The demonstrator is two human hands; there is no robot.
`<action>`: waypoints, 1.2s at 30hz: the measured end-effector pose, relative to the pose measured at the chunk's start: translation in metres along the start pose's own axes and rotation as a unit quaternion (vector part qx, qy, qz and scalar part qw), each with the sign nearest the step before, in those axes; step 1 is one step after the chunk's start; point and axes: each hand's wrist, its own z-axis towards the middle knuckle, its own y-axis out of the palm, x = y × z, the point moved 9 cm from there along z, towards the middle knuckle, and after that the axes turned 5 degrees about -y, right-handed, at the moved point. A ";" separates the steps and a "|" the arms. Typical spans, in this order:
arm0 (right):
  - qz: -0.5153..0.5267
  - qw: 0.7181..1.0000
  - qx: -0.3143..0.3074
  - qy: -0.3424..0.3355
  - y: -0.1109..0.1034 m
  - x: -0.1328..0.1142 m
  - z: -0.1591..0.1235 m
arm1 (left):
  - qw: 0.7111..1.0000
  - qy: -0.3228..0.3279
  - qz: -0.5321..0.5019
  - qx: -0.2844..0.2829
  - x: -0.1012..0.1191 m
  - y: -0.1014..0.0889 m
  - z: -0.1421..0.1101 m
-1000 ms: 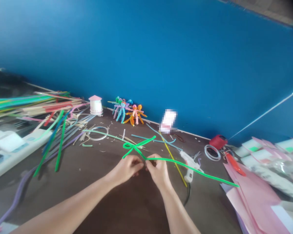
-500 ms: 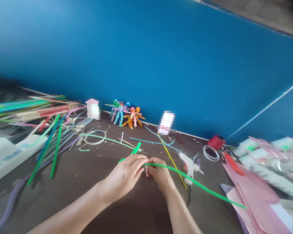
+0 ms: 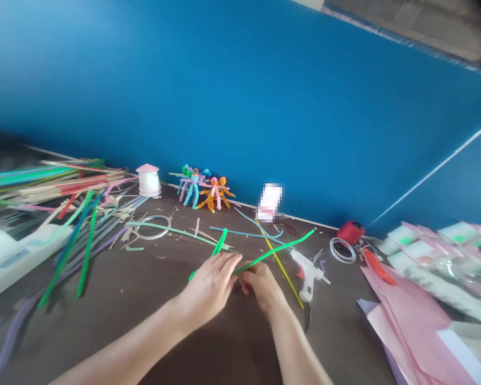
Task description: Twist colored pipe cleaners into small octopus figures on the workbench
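The bright green pipe cleaner [image 3: 274,251] sits in my hands just above the surface [image 3: 336,326], bent so that one long arm runs up and right past my right hand, while a short end sticks up [image 3: 220,241] and another pokes out at the left [image 3: 191,276] beyond my left hand [image 3: 210,286]. The fingers [image 3: 224,266] of my left hand are pressed together and lie over the bend, hiding it. My right hand [image 3: 262,286] sits just beside it, its fingers [image 3: 250,278] curled in, and I cannot tell whether they pinch the stem.

A yellow pipe cleaner [image 3: 280,267] lies under the long green arm, near a white glue gun [image 3: 308,275]. Pale blue pipe cleaners [image 3: 244,234] and a pale green one [image 3: 172,230] lie farther out, the latter crossing a thin ring [image 3: 150,227]. Against the blue wall [image 3: 240,96] stand little pipe-cleaner figures [image 3: 202,193] and a paper cup [image 3: 149,182]. A heap of coloured sticks [image 3: 44,179] fills the left; a red spool [image 3: 350,231] and pink paper sheets [image 3: 409,326] lie on the right.
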 end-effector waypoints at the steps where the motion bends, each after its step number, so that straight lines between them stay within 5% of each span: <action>1: -0.001 1.000 0.000 -0.004 0.000 -0.001 0.000 | 1.000 -0.006 0.008 -0.026 -0.004 0.009 0.000; 4: -0.003 1.000 -0.002 -0.008 0.001 -0.002 0.000 | 0.995 -0.026 0.026 -0.093 -0.017 0.028 -0.001; 9: -0.080 0.996 0.016 -0.031 -0.002 -0.006 0.000 | 0.990 -0.058 -0.013 -0.127 -0.031 0.035 -0.004; 15: -0.199 0.972 0.041 -0.120 -0.002 -0.019 -0.002 | 0.983 -0.102 -0.088 -0.125 -0.043 0.037 -0.005; 28: -0.138 0.989 0.027 -0.045 0.000 -0.003 0.000 | 0.987 -0.080 -0.082 -0.111 -0.038 0.031 -0.004; 36: -0.207 0.970 0.033 -0.122 0.002 -0.022 -0.003 | 0.985 -0.081 -0.078 -0.128 -0.039 0.032 -0.005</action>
